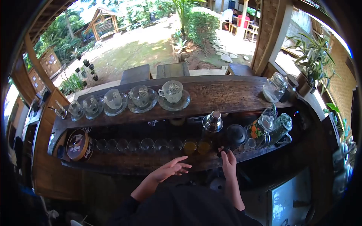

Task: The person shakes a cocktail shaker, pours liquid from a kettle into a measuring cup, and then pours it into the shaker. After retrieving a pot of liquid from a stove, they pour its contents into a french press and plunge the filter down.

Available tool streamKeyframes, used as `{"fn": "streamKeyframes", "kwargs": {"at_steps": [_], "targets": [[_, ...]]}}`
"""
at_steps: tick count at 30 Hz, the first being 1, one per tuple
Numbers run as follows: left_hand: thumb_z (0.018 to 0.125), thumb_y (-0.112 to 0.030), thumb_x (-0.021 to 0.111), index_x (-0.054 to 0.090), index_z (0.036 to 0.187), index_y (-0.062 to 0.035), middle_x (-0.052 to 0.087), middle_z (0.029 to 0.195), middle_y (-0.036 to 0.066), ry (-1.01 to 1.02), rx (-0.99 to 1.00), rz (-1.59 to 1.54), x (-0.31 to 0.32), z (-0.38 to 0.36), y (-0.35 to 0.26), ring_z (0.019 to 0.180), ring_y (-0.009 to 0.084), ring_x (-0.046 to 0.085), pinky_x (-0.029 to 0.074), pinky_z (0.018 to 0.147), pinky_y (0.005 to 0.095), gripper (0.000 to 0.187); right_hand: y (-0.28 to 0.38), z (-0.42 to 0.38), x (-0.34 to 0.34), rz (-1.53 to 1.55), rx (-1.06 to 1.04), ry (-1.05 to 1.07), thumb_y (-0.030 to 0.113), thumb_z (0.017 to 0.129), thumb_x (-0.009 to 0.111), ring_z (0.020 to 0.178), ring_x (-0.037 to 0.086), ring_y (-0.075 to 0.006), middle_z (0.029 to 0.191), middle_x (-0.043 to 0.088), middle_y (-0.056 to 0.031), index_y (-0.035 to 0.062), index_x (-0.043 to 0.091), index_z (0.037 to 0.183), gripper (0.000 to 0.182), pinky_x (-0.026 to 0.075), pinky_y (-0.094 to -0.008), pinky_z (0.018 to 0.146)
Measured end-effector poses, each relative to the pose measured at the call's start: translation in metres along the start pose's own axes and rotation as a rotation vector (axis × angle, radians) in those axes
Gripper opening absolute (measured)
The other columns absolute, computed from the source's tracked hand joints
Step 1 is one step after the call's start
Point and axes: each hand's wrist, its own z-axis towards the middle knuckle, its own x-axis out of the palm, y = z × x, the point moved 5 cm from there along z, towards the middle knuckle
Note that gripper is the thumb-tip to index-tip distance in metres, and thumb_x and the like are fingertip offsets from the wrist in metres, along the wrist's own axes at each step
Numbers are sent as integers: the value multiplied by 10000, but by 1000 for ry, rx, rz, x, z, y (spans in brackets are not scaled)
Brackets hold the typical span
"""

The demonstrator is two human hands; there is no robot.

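Note:
My left hand [172, 168] hovers in front of the lower counter, fingers spread and nothing in them. Two small glasses with amber liquid, one amber glass [190, 147] and another amber glass [204, 147], stand just beyond it. At the counter's front edge, my right hand [228, 159] has its fingers closed around a small dark object, too dim to name. Behind that hand is a round black-topped container [236, 135]. A steel cocktail shaker [213, 122] stands upright to its left, and a small clear glass [250, 144] is to its right.
Several clear glasses [147, 144] line the lower counter, ending at a round brown tub [78, 145]. Glass cups on saucers [174, 105] run along the upper wooden counter [215, 94]. Glass pitchers [267, 121] and a clamp-lid jar [274, 88] stand on the right.

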Motion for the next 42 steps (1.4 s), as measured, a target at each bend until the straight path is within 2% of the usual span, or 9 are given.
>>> {"fn": "streamKeyframes", "kwargs": {"at_steps": [1,10,11,15,18,24,30,35,42], "targets": [[928,-292,472,159,1428,-92,432,1321,155,-13,-1,-11,4,11,-2,1140,225,483,362,948,354,623,5,0,2,-36,13,14,101,932,489,880,508,-40,1024,612,-23,-18,538,1140,245,378,-174,748],[922,-273,475,191,1423,-88,434,1320,139,106,-62,-72,15,48,8,1111,200,491,355,955,344,605,15,-1,3,-206,-32,97,113,955,440,714,434,-10,977,600,4,15,551,1096,205,331,-144,647],[927,-268,467,190,1423,-84,434,1318,140,120,-72,-69,12,48,9,1112,200,489,356,954,341,597,17,-2,4,-209,19,80,106,951,446,926,536,-95,967,599,-45,-32,551,1061,205,406,-230,843],[944,-247,439,193,1419,-72,436,1313,145,140,-89,-36,7,45,-6,1114,202,486,362,948,328,563,23,-4,5,-226,35,55,165,950,431,794,463,-54,928,603,-7,8,569,1065,238,356,-203,734],[954,-240,421,206,1413,-63,441,1306,148,191,-53,-2,-3,38,-21,1113,205,489,367,942,320,537,22,-7,6,-133,-89,0,132,936,407,857,482,-84,898,597,-17,1,572,1034,232,357,-224,797],[953,-234,399,339,1360,-49,477,1292,96,207,-8,49,-35,16,-38,1097,173,498,374,914,285,451,16,-17,0,-223,-137,-270,253,856,361,718,441,-117,779,545,-55,9,536,813,303,308,-251,667],[925,-232,444,385,1324,-20,470,1294,147,130,-18,28,-61,-7,-42,1145,234,488,364,957,345,456,-5,-18,-23,225,-181,-502,280,905,378,654,414,-147,634,450,-43,58,468,682,328,317,-299,641],[925,-240,446,388,1325,-30,468,1297,143,62,-23,-31,-82,-30,-40,1152,243,481,361,958,353,456,-6,-19,-39,271,-183,-673,279,934,452,531,383,-116,630,467,-20,61,491,678,339,316,-262,545],[924,-222,422,405,1315,-19,477,1296,128,-74,-21,-152,-105,-57,-25,1146,223,477,367,937,339,441,-12,-24,-67,349,-313,-794,251,915,515,664,600,-128,788,625,-59,-22,614,897,291,469,-239,571]]}}
